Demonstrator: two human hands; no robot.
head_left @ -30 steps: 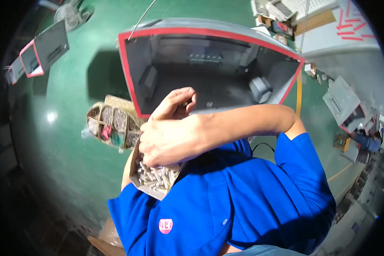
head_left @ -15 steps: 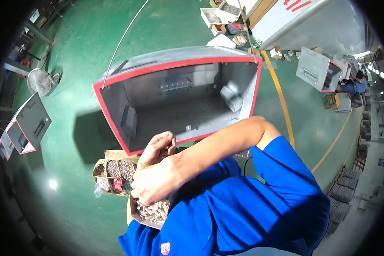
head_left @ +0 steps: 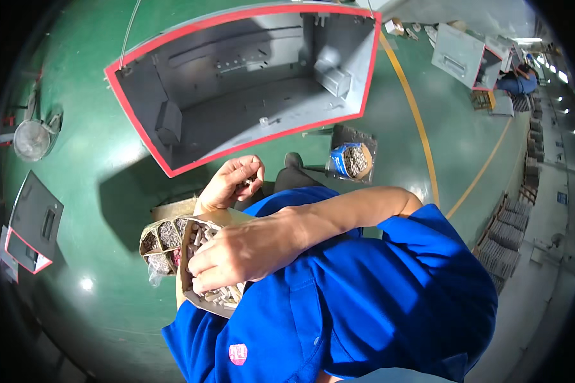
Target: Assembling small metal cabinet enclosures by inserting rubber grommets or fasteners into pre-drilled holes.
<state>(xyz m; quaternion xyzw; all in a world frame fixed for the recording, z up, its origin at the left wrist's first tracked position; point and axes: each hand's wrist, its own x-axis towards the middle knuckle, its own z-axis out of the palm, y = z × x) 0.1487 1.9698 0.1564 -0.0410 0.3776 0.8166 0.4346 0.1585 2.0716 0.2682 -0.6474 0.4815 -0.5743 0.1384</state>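
An open carton (head_left: 184,271) full of small pale cylindrical pieces (head_left: 201,235) rests along my left forearm, against my body. My left hand (head_left: 227,182) is past its far side, fingers curled around a few small pieces like those in the carton. Reaching across my front, my right hand (head_left: 227,258) dips into the carton. Its fingers are bent together, and the fingertips are hidden among the pieces. In front of me hangs a large grey metal cabinet shell (head_left: 236,96) with a red-edged opening, tilted, a box-shaped bracket on each inner side wall.
A divided cardboard box (head_left: 150,255) of small hardware stands beyond the carton. A blue-and-brown carton (head_left: 354,161) of metal parts sits at the right. Another cabinet (head_left: 35,223) is at far left, near a fan (head_left: 32,140); more grey cabinets (head_left: 457,56) and a person (head_left: 519,82) are at far right.
My view has shifted, so the cabinet appears higher and the blue-and-brown carton shows. My left hand has turned, showing the small pieces in it. My right hand stays in the carton, farther from the left.
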